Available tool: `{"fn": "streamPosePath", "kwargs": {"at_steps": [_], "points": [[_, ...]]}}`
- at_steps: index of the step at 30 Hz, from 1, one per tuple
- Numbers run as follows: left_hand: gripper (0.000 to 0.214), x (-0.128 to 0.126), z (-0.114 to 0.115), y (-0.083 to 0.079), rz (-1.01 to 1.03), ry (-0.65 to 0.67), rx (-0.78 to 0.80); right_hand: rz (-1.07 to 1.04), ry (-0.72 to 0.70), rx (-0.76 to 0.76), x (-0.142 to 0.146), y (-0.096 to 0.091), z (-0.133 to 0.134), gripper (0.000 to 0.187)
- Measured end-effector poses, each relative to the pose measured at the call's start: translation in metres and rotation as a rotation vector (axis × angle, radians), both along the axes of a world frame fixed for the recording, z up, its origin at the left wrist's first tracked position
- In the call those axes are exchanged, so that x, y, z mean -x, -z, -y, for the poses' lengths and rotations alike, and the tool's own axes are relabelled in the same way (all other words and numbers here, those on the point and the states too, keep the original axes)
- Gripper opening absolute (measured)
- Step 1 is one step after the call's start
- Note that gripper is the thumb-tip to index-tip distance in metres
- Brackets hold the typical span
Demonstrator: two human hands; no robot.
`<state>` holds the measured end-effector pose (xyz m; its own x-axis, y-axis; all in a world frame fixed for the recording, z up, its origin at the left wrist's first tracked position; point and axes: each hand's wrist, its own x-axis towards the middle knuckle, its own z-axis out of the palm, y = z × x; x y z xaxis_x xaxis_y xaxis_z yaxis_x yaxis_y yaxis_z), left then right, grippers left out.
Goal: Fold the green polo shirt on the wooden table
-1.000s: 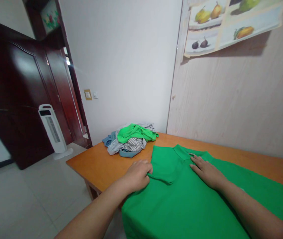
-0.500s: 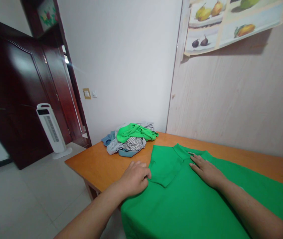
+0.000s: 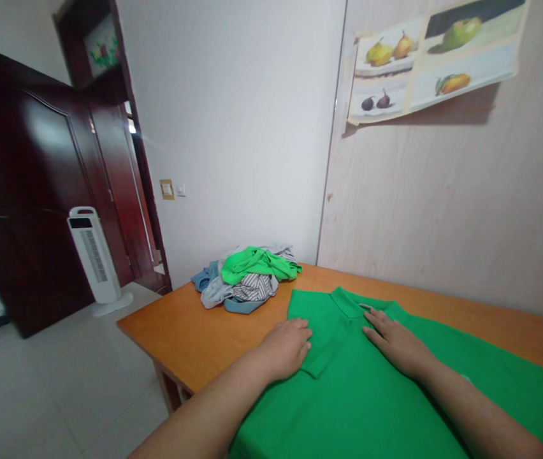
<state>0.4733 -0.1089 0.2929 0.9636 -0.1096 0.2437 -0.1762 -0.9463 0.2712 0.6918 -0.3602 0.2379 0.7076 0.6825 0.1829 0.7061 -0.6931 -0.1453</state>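
A green polo shirt (image 3: 348,408) lies spread over the table, its collar towards the wall. One short sleeve is folded inward over the body on the left. My left hand (image 3: 287,347) rests on the outer edge of that folded sleeve, fingers stretched over the cloth and partly curled at the tips. Just below the collar opening, my right hand (image 3: 398,341) lies flat on the shirt with its fingers apart. The shirt's lower part runs past the bottom of the view and hangs over the near table edge.
On the wooden table (image 3: 171,325) a heap of crumpled clothes (image 3: 252,280) sits at the back left, with bright green, striped, grey and blue pieces. A white tower fan (image 3: 94,258) stands on the floor near the dark door (image 3: 18,166). Fruit pictures (image 3: 434,64) hang on the wall.
My left hand has moved right, from gripping the sleeve's outer edge to lying over the folded sleeve. My right hand stays by the collar. The view has tilted up slightly.
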Motion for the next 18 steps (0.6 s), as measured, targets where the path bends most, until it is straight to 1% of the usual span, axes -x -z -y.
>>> {"fn": "streamPosePath", "kwargs": {"at_steps": [2,4,7,9,11,12,15,18], "points": [[0.042,0.003,-0.001,0.003,-0.065,0.017,-0.029,0.000,0.002,-0.002,0.001,0.000,0.000,0.076],[0.047,0.005,-0.004,0.000,-0.107,0.023,-0.042,0.000,0.007,-0.006,0.002,-0.001,-0.001,0.076],[0.037,-0.003,-0.011,-0.009,-0.068,-0.011,-0.018,0.002,0.015,-0.015,0.005,-0.003,-0.001,0.076],[0.028,-0.017,-0.019,-0.014,0.020,-0.107,0.066,0.002,0.013,-0.021,0.007,-0.003,-0.001,0.077],[0.022,-0.035,-0.029,-0.015,0.088,-0.220,0.168,0.003,0.012,-0.030,0.008,-0.004,-0.002,0.076],[0.020,-0.045,-0.035,-0.014,0.096,-0.263,0.193,0.004,0.013,-0.034,0.008,-0.004,-0.002,0.076],[0.017,-0.072,-0.053,-0.011,0.084,-0.370,0.221,0.006,0.018,-0.036,0.007,-0.003,-0.002,0.074],[0.016,-0.093,-0.066,-0.008,0.046,-0.477,0.243,-0.001,0.023,-0.032,0.006,-0.002,-0.003,0.074]]}}
